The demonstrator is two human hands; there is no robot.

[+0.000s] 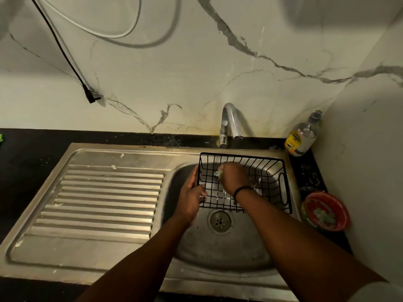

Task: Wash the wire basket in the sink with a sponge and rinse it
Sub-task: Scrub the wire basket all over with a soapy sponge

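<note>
Basket sits right of centre over the sink; left hand grips its side, right hand clutches the sponge inside. Scrub each wire, bracing firmly.

Wire basket: thin metal wire, black coated, slight sheen.
Sink: brushed stainless steel, dull, spotted; ribbed drainboard at 9 o'clock.
Tap, 12 o'clock: polished chrome, glossy.
Bottle, 2 o'clock: clear plastic, yellow paper label.
Bowl, 3 o'clock: red glossy plastic.
Wall: smooth white marble-look, grey veins.
Countertop: black, speckled stone.
</note>
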